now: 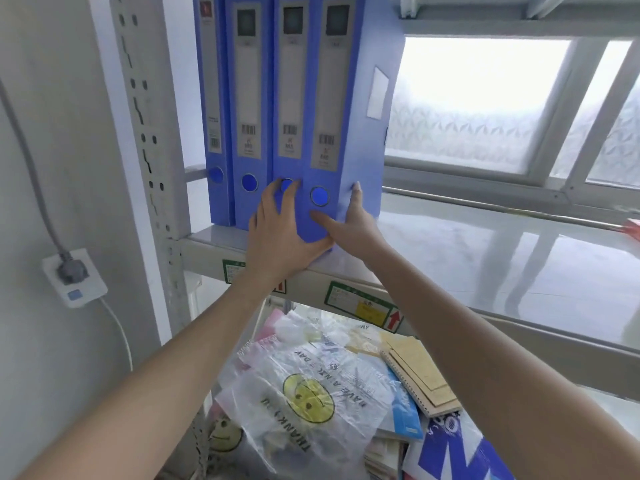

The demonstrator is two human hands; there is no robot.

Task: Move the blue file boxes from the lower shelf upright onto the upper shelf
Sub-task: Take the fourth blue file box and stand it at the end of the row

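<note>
Several blue file boxes stand upright side by side at the left end of the upper shelf (pixel 485 258). The rightmost blue file box (pixel 332 98) sticks out over the shelf's front edge. My left hand (pixel 280 237) presses flat on its lower spine, fingers spread onto the neighbouring box (pixel 287 98). My right hand (pixel 349 223) clasps the same box's lower right corner, thumb on the spine and fingers along its side. Two more boxes (pixel 246 98) stand further left against the shelf post.
The grey slotted shelf post (pixel 149 133) rises at the left, with a wall socket and plug (pixel 74 275) beside it. The lower shelf holds plastic bags (pixel 304 393), notebooks (pixel 422 372) and papers. A frosted window (pixel 478 98) lies behind the upper shelf.
</note>
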